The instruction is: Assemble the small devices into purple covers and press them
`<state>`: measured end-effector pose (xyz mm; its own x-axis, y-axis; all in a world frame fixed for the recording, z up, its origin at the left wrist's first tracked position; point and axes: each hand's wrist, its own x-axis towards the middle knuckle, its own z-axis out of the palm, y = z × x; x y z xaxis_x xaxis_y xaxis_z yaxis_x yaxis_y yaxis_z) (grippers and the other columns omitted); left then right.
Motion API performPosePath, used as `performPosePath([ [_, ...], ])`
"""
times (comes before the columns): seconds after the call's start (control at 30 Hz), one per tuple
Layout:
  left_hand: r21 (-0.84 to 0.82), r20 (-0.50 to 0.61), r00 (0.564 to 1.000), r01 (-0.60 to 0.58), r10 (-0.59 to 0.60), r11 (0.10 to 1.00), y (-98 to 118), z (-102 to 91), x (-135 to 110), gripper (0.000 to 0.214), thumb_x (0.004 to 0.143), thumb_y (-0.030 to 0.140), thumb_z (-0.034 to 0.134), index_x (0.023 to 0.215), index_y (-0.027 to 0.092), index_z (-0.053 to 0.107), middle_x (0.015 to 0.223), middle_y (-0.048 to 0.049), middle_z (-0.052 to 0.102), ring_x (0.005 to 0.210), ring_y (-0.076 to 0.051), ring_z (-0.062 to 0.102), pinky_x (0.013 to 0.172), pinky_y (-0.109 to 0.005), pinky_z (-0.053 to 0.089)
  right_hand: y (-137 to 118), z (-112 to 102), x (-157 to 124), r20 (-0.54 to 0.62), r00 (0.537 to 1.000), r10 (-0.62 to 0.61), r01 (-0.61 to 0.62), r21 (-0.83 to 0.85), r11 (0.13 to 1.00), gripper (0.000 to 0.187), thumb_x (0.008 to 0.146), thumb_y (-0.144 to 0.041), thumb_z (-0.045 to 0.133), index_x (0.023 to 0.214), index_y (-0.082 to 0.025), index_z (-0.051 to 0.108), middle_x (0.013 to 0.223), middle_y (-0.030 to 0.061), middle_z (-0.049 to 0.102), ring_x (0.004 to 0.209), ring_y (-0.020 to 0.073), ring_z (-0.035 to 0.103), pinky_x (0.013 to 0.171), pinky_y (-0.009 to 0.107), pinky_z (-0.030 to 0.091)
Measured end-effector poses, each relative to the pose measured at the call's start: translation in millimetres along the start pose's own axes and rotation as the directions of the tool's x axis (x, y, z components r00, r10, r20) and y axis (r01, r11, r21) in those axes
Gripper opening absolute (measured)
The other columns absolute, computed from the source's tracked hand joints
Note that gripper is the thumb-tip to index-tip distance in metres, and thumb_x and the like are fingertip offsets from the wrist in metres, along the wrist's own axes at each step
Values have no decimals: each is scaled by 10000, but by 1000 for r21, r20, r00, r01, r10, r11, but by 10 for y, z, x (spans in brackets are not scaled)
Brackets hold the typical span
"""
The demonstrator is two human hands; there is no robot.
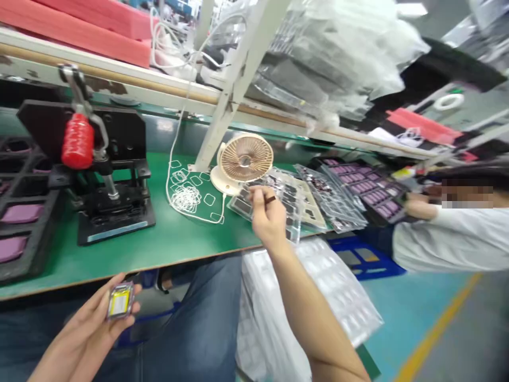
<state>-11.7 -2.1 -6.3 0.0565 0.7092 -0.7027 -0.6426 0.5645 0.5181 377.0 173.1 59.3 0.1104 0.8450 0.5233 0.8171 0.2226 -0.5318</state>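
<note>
Below the table edge, my left hand (101, 318) is closed around a small rounded-square device housing (120, 300). The housing has a purplish rim and a yellow-framed, silvery middle facing up. My right hand (268, 215) is pinched over the front of a clear plastic tray (292, 204) holding dark flat parts. A small dark strip (270, 199) sticks out from between its fingers; its kind is not clear. Just behind that hand stands a small cream fan (245, 159). Thin white ring gaskets (186, 199) lie in a loose pile left of the fan.
A black hand press (113, 185) with a red grip (78, 140) stands at left, beside a black tray (40, 233) of purple parts. Further trays (361, 185) lie to the right. A white cable (169, 180) crosses the green table. A co-worker (449, 228) sits at far right.
</note>
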Motion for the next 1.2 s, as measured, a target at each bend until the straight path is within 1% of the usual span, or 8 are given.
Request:
performPosePath([
  [0.1, 9, 30, 999, -16, 16, 1000, -33, 19, 27, 649, 725, 366, 977, 1334, 290, 767, 1242, -121, 791, 955, -298, 772, 697, -319, 664, 578, -476, 313, 21, 984, 175, -148, -440, 886, 411, 1099, -418, 450, 1195, -154, 750, 1012, 136, 761, 929, 278, 700, 865, 350, 530],
  [0.2, 24, 50, 999, 10, -11, 1000, -91, 166, 7, 538, 689, 398, 995, 1178, 246, 829, 1147, -132, 802, 863, -293, 756, 588, -305, 591, 1130, -764, 749, 89, 944, 317, -211, -573, 792, 282, 990, -357, 635, 1046, -145, 813, 961, 148, 771, 930, 300, 697, 847, 339, 509],
  [0.37, 55, 45, 997, 57, -59, 997, -222, 372, -32, 537, 639, 401, 1024, 1118, 231, 850, 1162, -140, 800, 913, -326, 752, 617, -325, 569, 1608, -749, 1194, 244, 870, 429, -186, -643, 743, 285, 922, -412, 778, 1019, -153, 845, 958, 138, 783, 912, 262, 694, 834, 299, 480],
  [0.57, 48, 94, 993, 65, -69, 997, -380, 262, 77, 510, 619, 348, 1033, 1080, 216, 860, 1092, -155, 810, 881, -330, 755, 603, -330, 572, 1668, -647, 1279, 291, 854, 431, -167, -632, 757, 226, 905, -352, 798, 1010, -157, 845, 1007, 131, 787, 943, 262, 686, 847, 301, 465],
  [0.87, 80, 163, 985, 40, -53, 996, -265, 219, 50, 592, 779, 354, 929, 1330, 196, 779, 1209, -177, 768, 985, -320, 725, 721, -343, 607, 1117, -995, 904, 120, 921, 370, -265, -503, 823, 281, 987, -316, 638, 1113, -127, 803, 1043, 120, 787, 954, 271, 706, 855, 325, 500],
  [1.0, 100, 311, 950, 4, -36, 995, -233, 359, 22, 506, 883, 367, 851, 1341, 164, 777, 1195, -191, 763, 964, -273, 703, 844, -346, 577, 539, -846, 284, 227, 956, 188, -167, -108, 980, 302, 986, -471, 690, 984, -178, 761, 982, 82, 786, 866, 238, 707, 797, 308, 534],
  [1.07, 117, 406, 914, -31, -19, 993, -246, 464, 49, 485, 906, 369, 835, 1339, 159, 777, 1144, -196, 771, 938, -264, 706, 895, -370, 562, 155, -612, -87, 362, 930, 68, -136, 164, 977, 339, 1001, -534, 696, 960, -198, 728, 964, 71, 784, 826, 214, 700, 750, 288, 537],
  [1.2, 116, 474, 877, -155, 82, 981, -249, 680, 112, 441, 888, 392, 863, 1276, 190, 810, 1267, -197, 739, 1025, -297, 707, 886, -395, 574, -572, -73, -680, 629, 770, -110, -196, 396, 897, 320, 1088, -507, 619, 993, -218, 718, 898, 32, 765, 775, 179, 686, 698, 259, 517],
])
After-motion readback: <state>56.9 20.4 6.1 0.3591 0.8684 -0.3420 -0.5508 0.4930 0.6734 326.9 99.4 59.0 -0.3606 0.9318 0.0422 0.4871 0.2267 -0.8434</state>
